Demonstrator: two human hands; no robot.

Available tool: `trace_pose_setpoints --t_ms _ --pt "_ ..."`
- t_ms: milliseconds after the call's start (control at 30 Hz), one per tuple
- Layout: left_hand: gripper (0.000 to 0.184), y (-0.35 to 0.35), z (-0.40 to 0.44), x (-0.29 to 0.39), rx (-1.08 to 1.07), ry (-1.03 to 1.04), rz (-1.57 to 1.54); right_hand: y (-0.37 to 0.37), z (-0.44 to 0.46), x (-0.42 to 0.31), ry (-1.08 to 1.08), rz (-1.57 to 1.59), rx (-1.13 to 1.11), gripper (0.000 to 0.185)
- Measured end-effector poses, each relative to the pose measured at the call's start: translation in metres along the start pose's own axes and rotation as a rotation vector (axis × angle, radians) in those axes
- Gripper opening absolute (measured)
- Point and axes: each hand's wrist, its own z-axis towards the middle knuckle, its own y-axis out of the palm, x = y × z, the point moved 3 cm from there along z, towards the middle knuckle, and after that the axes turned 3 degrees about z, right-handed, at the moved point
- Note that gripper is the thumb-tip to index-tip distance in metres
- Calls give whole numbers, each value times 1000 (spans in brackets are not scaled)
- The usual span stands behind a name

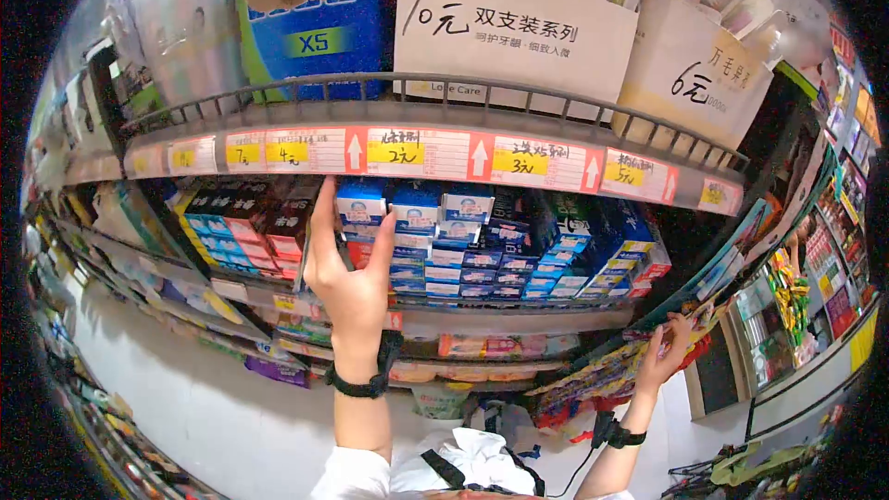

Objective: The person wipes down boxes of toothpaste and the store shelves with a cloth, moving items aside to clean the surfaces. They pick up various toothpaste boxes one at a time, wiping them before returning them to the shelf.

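My left hand reaches up to the shelf under the price strip. Its fingers and thumb lie on either side of a blue-and-white toothpaste box, gripping it at the top of a stack. More blue toothpaste boxes are stacked just right of it, and red and dark boxes stand to its left. Lower on the right, my right hand is raised beside a rack of colourful hanging packets. Its fingers are slightly bent and apart, with nothing visible in them. Both wrists wear black bands.
A price strip and a wire rail run above the boxes. Over them stand a blue carton and white cartons of toothbrushes. Lower shelves hold packets. A white bag is below me, near a cable.
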Motion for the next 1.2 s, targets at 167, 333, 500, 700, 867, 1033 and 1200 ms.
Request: trace_pose_setpoints --t_ms 167,333,500,700,867,1033,1200 --pt "45 -12 -5 2 47 201 129 -4 2 -2 -10 -5 -26 19" --pt "38 -41 -18 19 -4 141 208 -6 7 -11 -96 -31 -24 14" --pt "40 -47 -25 38 -17 44 212 -12 7 -2 -107 18 -90 17" --pt "44 -43 -31 35 60 42 162 -14 12 7 -119 67 -181 28" --pt "52 -70 -67 37 215 -33 16 -13 17 -2 -134 104 -202 23" --pt "50 -127 -127 46 395 -76 120 -9 16 6 -158 127 -209 23" --pt "58 -150 -148 83 487 -23 84 -11 17 15 -88 195 -240 24"
